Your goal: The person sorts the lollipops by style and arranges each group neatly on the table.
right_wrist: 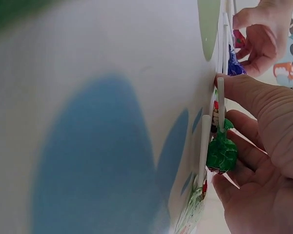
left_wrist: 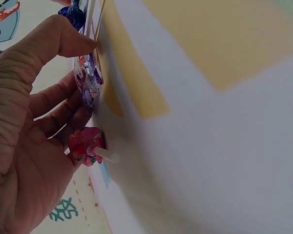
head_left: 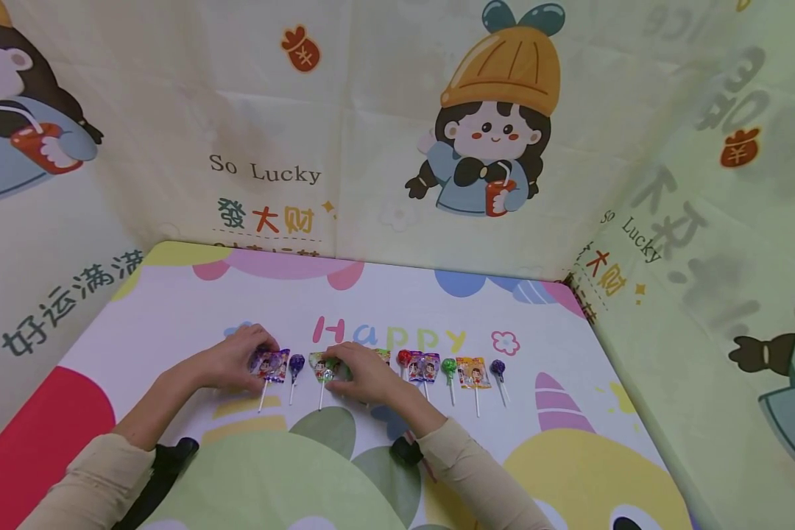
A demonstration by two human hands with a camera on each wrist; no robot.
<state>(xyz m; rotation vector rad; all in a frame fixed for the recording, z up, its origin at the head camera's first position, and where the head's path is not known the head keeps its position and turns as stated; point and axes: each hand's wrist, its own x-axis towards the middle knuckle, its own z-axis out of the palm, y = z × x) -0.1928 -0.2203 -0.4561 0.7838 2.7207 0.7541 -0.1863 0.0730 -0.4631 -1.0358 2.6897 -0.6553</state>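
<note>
My left hand [head_left: 235, 361] is at the left end of a row of lollipops. Its thumb and fingers pinch a purple flat-wrapped lollipop [head_left: 271, 366] by the edges. Beside its fingers, in the left wrist view, is a red round lollipop [left_wrist: 88, 146]. To the right lies a purple round lollipop [head_left: 296, 363]. Further along, my right hand [head_left: 367, 372] pinches a green-and-white flat-wrapped lollipop [head_left: 318, 363], partly covered by the fingers. Under that palm, a green round lollipop [right_wrist: 222, 153] shows in the right wrist view; from the head it is mostly hidden.
Rightward, the row continues with a red round lollipop [head_left: 404, 358], a purple flat-wrapped one [head_left: 425, 366], a green round one [head_left: 449, 366], an orange flat-wrapped one [head_left: 473, 372] and a purple round one [head_left: 498, 367]. Printed cloth walls [head_left: 371, 132] border the table [head_left: 225, 276].
</note>
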